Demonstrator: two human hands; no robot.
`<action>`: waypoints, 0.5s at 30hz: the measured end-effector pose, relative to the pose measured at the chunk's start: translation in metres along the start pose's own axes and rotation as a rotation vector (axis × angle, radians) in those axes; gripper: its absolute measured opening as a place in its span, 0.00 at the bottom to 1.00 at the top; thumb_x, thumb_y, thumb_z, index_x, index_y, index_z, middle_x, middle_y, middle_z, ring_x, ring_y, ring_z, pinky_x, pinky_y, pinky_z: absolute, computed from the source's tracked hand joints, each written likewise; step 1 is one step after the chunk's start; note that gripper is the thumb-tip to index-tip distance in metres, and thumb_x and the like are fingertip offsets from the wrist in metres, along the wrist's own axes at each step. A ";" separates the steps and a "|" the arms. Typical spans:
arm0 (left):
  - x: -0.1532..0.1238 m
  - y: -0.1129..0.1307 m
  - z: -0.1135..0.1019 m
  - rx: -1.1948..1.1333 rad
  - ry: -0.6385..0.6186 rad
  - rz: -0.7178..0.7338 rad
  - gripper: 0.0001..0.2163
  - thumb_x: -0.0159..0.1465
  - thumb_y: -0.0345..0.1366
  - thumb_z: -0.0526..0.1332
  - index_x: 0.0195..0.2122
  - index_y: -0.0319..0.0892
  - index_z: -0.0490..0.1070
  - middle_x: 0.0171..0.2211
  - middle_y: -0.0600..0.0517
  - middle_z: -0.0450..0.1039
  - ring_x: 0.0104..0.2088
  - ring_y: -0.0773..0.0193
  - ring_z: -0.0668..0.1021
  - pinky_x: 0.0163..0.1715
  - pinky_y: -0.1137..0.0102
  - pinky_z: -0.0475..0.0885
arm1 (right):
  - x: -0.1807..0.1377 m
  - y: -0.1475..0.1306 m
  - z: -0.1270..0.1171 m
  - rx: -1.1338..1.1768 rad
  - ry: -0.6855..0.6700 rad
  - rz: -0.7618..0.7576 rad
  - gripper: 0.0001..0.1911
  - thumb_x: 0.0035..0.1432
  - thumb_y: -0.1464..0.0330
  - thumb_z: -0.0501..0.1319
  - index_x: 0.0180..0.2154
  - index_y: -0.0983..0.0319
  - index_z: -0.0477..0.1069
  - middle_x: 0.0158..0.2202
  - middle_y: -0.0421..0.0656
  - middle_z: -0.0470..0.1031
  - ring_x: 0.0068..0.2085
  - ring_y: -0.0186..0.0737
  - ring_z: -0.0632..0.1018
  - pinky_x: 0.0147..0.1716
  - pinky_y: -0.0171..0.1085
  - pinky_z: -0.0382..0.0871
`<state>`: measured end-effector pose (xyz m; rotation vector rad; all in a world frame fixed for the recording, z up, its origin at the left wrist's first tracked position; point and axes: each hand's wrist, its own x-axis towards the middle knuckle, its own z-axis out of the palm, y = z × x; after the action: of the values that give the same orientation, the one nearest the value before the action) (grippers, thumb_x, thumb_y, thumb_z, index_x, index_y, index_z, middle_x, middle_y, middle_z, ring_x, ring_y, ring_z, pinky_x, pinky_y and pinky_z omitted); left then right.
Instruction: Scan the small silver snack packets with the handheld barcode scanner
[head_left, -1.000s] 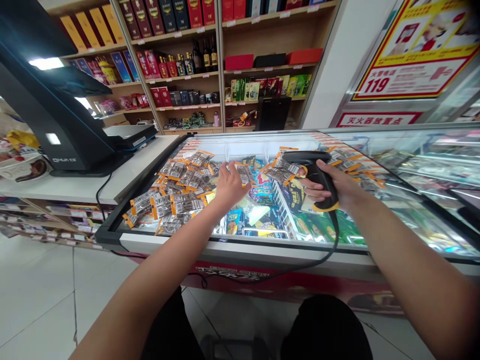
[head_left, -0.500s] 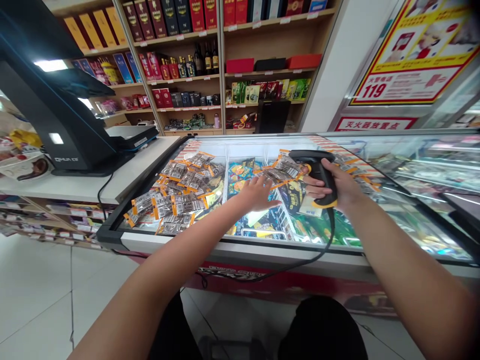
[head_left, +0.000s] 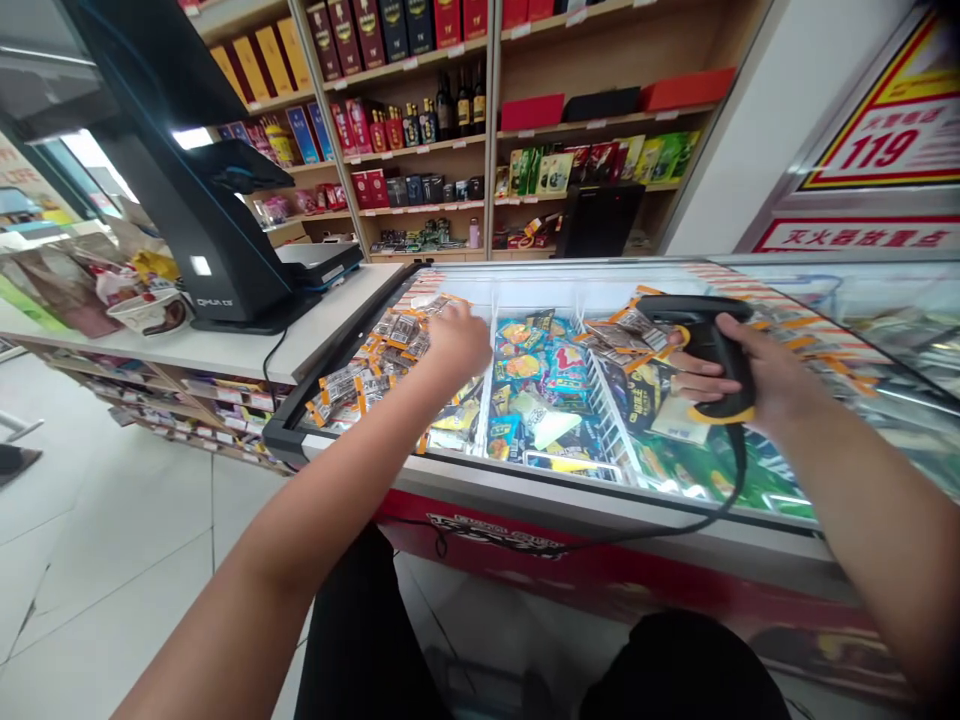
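My left hand [head_left: 459, 342] reaches over the freezer's glass lid to the left pile of orange-edged snack packets [head_left: 358, 382]; its fingers curl down on a packet at the pile's near edge. My right hand [head_left: 761, 385] grips a black and yellow barcode scanner [head_left: 701, 325], its head beside a smaller pile of the same packets [head_left: 619, 335]. The scanner's black cable [head_left: 675, 525] hangs over the freezer's front.
The chest freezer [head_left: 525, 490] holds ice-cream packs under sliding glass. A black checkout terminal [head_left: 217, 240] stands on the white counter [head_left: 225, 352] to the left. Shelves of boxes and bottles [head_left: 450, 100] fill the back wall. A red and yellow 119 sign [head_left: 877, 150] is at right.
My left hand went from the middle to the right pile by the scanner, then swung back left to the big pile. The view has shifted left; the scanner hand stays put.
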<state>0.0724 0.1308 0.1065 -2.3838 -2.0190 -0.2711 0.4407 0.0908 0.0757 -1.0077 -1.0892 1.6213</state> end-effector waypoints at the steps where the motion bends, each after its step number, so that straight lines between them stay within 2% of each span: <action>1: -0.003 -0.017 -0.008 0.016 0.053 -0.108 0.21 0.71 0.34 0.66 0.64 0.33 0.81 0.71 0.22 0.72 0.72 0.22 0.73 0.72 0.34 0.66 | 0.001 0.000 0.000 -0.009 -0.004 0.002 0.20 0.74 0.47 0.67 0.42 0.57 0.76 0.27 0.33 0.52 0.28 0.30 0.37 0.23 0.36 0.46; 3: -0.008 -0.045 -0.017 0.044 0.048 -0.225 0.19 0.71 0.34 0.67 0.62 0.34 0.82 0.67 0.23 0.76 0.70 0.24 0.76 0.68 0.38 0.70 | 0.001 0.000 0.000 -0.031 -0.013 0.000 0.20 0.73 0.46 0.68 0.42 0.56 0.76 0.27 0.33 0.52 0.28 0.30 0.38 0.23 0.37 0.46; 6: -0.014 -0.067 -0.015 0.072 -0.041 -0.220 0.16 0.72 0.37 0.67 0.57 0.37 0.84 0.63 0.25 0.81 0.67 0.26 0.80 0.65 0.42 0.75 | 0.001 0.001 -0.001 -0.061 -0.016 -0.006 0.21 0.73 0.46 0.67 0.41 0.56 0.76 0.27 0.34 0.52 0.27 0.30 0.39 0.24 0.37 0.47; 11: -0.010 -0.070 0.002 -0.038 -0.046 -0.165 0.10 0.70 0.41 0.72 0.46 0.40 0.83 0.57 0.27 0.83 0.67 0.28 0.81 0.69 0.44 0.73 | 0.001 0.003 -0.003 -0.054 -0.021 0.010 0.21 0.73 0.46 0.68 0.42 0.56 0.77 0.28 0.34 0.53 0.26 0.29 0.41 0.24 0.37 0.48; 15: -0.003 -0.064 0.012 -0.181 -0.005 -0.160 0.15 0.64 0.36 0.77 0.50 0.42 0.79 0.64 0.28 0.80 0.74 0.29 0.74 0.73 0.43 0.69 | 0.001 0.003 -0.002 -0.059 -0.026 0.001 0.21 0.71 0.46 0.69 0.43 0.57 0.76 0.28 0.34 0.55 0.25 0.29 0.42 0.23 0.37 0.47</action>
<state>0.0109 0.1406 0.0875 -2.3216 -2.2831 -0.4698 0.4420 0.0913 0.0721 -1.0285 -1.1601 1.6151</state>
